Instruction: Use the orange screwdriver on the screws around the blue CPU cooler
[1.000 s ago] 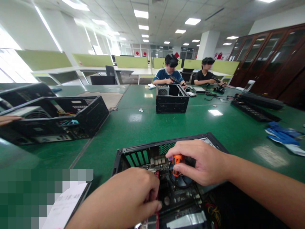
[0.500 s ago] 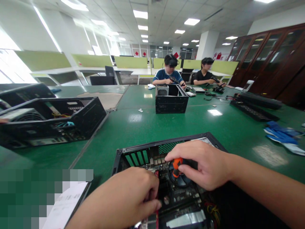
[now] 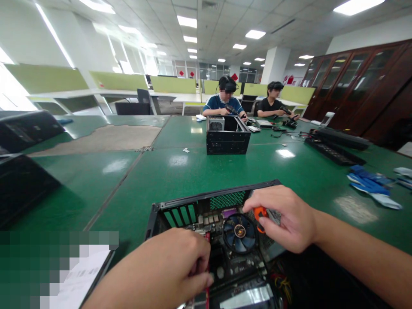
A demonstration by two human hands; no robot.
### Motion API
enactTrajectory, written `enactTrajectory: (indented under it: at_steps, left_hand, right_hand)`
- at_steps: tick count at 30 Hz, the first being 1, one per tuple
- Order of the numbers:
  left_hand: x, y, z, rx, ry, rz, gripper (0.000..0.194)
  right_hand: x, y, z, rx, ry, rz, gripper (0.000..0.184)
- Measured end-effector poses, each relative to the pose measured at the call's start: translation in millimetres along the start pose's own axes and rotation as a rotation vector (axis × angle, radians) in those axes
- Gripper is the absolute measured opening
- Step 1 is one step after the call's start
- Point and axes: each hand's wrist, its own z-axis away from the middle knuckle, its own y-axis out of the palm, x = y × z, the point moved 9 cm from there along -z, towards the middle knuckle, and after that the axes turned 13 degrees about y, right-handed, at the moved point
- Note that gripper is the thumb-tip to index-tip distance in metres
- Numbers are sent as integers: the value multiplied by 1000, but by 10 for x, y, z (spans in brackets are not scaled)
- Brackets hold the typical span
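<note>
Tool [image 3: 260,213] in your right hand [image 3: 288,219], its orange handle gripped by thumb and fingers, has shifted off the fan [image 3: 240,231] to just beside it, so the fan shows uncovered between your hands. Your left hand [image 3: 180,262] stays curled at the red board [image 3: 207,296]; whether it grips, I cannot tell. Both parts sit inside the open case [image 3: 193,199] on the worktop [image 3: 180,180].

No legible wording on or around the open computer case [image 3: 219,194].
Left of the case, a white sheet [image 3: 80,274] carries rows of print too blurred to make out. Inside the case, the fan hub [image 3: 240,231] bears a small orange-gold emblem, too small to read. Far beyond the case, red diamond signs [image 3: 181,73] show at the back of the room, any characters on them indistinct.
</note>
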Motion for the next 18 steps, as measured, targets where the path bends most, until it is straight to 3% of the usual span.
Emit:
enactTrajectory:
  at_steps: [18]
  left_hand:
    - [12, 6, 10, 22, -24, -20, 16]
  right_hand:
    - [9, -29, 24, 22, 11, 19, 25]
